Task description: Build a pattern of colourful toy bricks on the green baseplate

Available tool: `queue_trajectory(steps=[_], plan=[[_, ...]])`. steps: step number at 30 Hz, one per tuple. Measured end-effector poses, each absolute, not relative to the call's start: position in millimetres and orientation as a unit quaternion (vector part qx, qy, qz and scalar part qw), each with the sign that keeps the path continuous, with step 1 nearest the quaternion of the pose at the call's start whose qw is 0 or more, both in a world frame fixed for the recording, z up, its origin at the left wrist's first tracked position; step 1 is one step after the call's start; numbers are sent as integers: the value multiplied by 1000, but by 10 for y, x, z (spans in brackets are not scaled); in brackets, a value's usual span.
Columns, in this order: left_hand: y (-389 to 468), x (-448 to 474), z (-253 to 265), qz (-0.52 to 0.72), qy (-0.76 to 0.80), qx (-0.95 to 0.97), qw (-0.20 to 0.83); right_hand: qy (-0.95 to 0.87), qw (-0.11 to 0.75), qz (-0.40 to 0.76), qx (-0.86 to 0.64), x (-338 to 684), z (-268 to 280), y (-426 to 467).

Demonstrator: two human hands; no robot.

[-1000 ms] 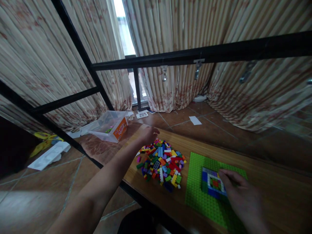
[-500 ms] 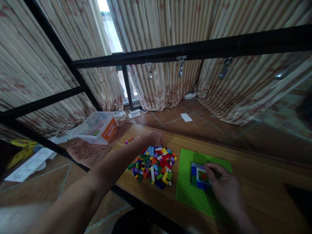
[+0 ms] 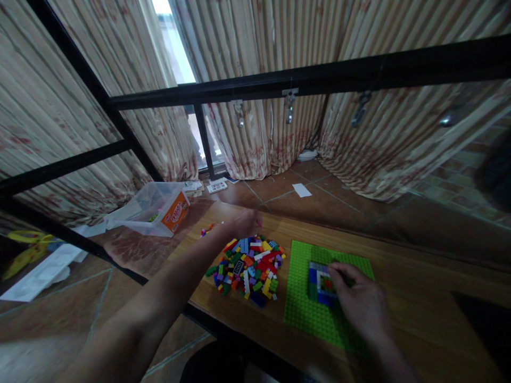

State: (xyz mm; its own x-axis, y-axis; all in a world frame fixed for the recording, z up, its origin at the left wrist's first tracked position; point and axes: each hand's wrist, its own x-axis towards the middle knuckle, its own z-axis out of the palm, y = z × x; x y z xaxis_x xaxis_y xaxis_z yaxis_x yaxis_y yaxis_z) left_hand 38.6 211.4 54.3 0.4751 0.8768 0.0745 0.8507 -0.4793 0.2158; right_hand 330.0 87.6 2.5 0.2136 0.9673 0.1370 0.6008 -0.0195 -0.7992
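One change: the left hand point(image 3: 245, 222), beyond the loose bricks point(image 3: 247, 274) left of the green baseplate point(image 3: 299, 308), has shifted nearer it, adding nothing visible to the brick square point(image 3: 318, 287) on it. The right hand point(image 3: 361, 298) stays at that square; neither grip is discernible.

Widest free room: bare wood of the table point(image 3: 415, 287), right of my right hand point(image 3: 361, 300). That hand blocks the right side of the block build point(image 3: 313, 279); its left side is open, over bare green baseplate point(image 3: 297, 306). Only a narrow lane between baseplate and brick pile point(image 3: 249, 268). My left hand point(image 3: 247, 222) blocks the pile's far edge; my left forearm point(image 3: 175, 282) bars the near-left approach.
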Motion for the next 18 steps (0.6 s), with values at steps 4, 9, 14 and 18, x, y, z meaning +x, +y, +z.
queue_trajectory(steps=[4,9,14,18], plan=[[1845,360,728,351,551,703,281,-581,402,239,-666,3294,37,875],[1276,898,730,530,487,450,528,-542,449,312,-639,3173,87,851],[954,1590,537,475,409,381,679,-533,496,403,-555,3087,167,769],[932,1767,426,476,385,323,721,-557,497,404,-528,3146,188,719]])
